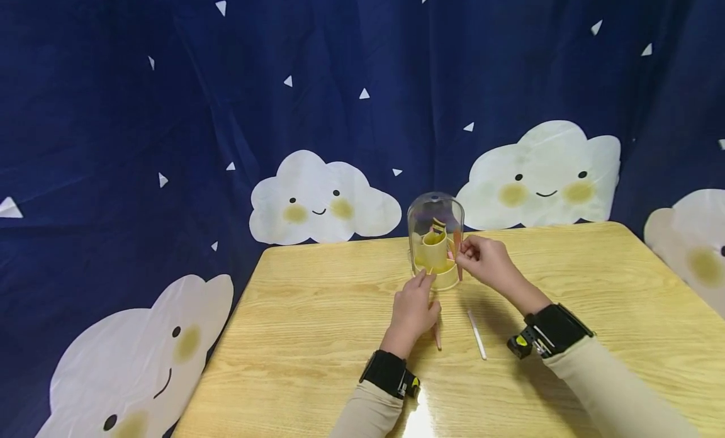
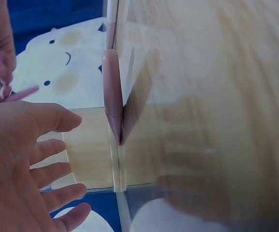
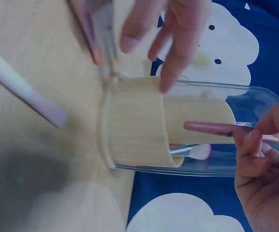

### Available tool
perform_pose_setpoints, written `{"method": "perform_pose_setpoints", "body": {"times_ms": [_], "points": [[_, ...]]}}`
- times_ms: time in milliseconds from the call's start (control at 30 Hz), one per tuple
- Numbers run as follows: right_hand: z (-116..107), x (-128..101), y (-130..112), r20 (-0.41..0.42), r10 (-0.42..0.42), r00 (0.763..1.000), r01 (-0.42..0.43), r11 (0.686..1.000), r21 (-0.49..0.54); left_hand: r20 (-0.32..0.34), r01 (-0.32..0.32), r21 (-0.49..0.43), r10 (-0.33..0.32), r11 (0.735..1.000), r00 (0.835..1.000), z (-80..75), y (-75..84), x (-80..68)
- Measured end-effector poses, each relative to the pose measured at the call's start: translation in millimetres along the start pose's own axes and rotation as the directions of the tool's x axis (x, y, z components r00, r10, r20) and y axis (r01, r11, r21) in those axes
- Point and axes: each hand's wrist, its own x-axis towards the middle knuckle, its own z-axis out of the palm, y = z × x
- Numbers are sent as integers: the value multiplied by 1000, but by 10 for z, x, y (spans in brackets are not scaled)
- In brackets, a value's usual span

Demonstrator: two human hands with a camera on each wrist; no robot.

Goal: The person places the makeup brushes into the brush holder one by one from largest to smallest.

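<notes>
Slim pink tool (image 3: 208,127): pinched in right hand (image 3: 270,181), beside cream holder (image 3: 134,121). Left hand (image 1: 412,307): empty, fingers extended at holder's front. Possible fault: tip catching holder's rim, through pinch set well behind it.

Passage: tabletop (image 1: 317,312), wide lanes to your left hand's (image 1: 412,307) outer side and beyond your right forearm (image 1: 612,387).
Obstacles: clear cover (image 1: 434,199), tall, about the cup holder (image 1: 435,257); your left hand, at the holder's front; your right hand (image 1: 486,260) with held stick (image 3: 209,128), at its right; pink stick (image 1: 437,337) and white brush (image 1: 477,335), lying nearer you, gap between; curtain (image 1: 340,35), behind.
</notes>
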Motion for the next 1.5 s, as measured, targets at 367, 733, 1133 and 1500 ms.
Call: {"method": "perform_pose_setpoints", "body": {"times_ms": [367, 733, 1133, 1500], "points": [[37, 238, 36, -35, -4, 999, 4, 1000, -14, 2, -21, 3, 21, 1000, 1000, 3, -25, -18], [198, 203, 264, -45, 57, 997, -56, 998, 22, 11, -25, -11, 25, 1000, 1000, -2, -30, -19], [378, 68, 473, 1, 53, 999, -53, 998, 30, 37, -3, 10, 3, 1000, 999, 26, -24, -2], [447, 41, 544, 32, 95, 995, -96, 995, 11, 32, -5, 30, 4, 1000, 999, 23, -26, -4]]}}
